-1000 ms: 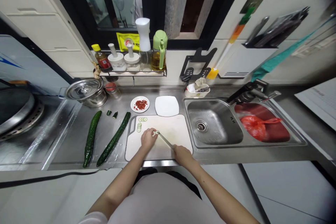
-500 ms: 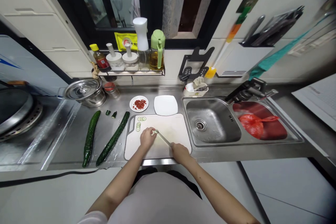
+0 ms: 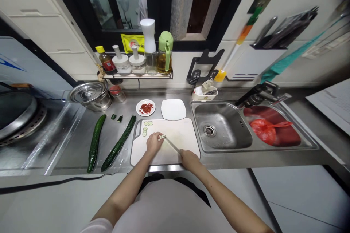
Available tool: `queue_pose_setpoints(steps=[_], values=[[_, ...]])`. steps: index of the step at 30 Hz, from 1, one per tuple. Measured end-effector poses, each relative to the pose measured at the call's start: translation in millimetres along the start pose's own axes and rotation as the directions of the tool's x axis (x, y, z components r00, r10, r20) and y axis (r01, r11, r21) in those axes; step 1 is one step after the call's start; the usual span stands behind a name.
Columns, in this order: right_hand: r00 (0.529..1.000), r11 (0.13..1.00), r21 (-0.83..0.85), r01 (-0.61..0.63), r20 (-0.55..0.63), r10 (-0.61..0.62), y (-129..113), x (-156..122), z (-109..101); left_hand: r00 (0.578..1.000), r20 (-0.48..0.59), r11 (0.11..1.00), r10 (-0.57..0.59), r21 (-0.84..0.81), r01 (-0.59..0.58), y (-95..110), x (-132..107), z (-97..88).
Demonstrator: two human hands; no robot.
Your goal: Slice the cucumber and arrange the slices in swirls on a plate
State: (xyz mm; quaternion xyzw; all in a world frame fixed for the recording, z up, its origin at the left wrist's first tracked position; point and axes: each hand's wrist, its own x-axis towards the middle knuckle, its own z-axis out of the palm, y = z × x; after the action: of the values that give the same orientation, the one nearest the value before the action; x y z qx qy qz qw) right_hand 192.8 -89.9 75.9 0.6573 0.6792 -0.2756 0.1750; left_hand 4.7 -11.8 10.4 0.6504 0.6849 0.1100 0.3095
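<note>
My right hand [image 3: 189,158] is wrapped round the handle of a knife [image 3: 172,145], its blade slanting up and left over the white cutting board [image 3: 188,133]. At the blade's tip, the fingers of my left hand [image 3: 153,143] pinch a small cucumber slice [image 3: 163,137]. Other pale cucumber slices [image 3: 144,131] overlap in short rows at the board's upper left. Behind the board stand a white square plate [image 3: 173,110] and a small round plate holding chopped red pieces [image 3: 146,108]. Two whole cucumbers [image 3: 96,143] lie to the left, near cut cucumber ends [image 3: 119,119].
A double sink [image 3: 224,125] adjoins the board's right side, with a red plastic bag [image 3: 264,131] in its far basin. On the left are a lidded steel pot [image 3: 91,96] and a stove [image 3: 19,120]. Bottles and jars fill a wall shelf [image 3: 139,76].
The whole view has shifted slightly. Both hands stay in nearly the same place on the board, with the slice and knife still held.
</note>
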Motion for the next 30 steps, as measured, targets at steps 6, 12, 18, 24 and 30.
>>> queue_pose_setpoints(steps=[6, 12, 18, 24, 30], values=[[0.999, 0.999, 0.000, -0.032, 0.036, 0.032, 2, -5, 1, 1.000, 0.007, 1.000, 0.000, -0.006, 0.000, -1, 1, -0.1], [0.999, 1.000, -0.010, -0.025, 0.021, 0.025, 6, -7, 4, 1.000, -0.007, 1.000, 0.006, -0.010, -0.006, -4, 3, 2.8], [0.999, 1.000, -0.015, -0.025, 0.030, 0.026, 11, -11, 5, 1.000, 0.000, 1.000, 0.003, -0.010, -0.003, -3, 2, 1.8], [0.999, 1.000, -0.007, -0.017, 0.032, 0.017, 20, -18, 6, 1.000, 0.003, 1.000, 0.002, -0.017, -0.002, -3, 3, 1.4], [0.994, 0.997, 0.034, -0.066, -0.081, 0.069, 39, -5, 3, 1.000, 0.001, 1.000, 0.016, -0.015, -0.016, -4, 1, 2.2]])
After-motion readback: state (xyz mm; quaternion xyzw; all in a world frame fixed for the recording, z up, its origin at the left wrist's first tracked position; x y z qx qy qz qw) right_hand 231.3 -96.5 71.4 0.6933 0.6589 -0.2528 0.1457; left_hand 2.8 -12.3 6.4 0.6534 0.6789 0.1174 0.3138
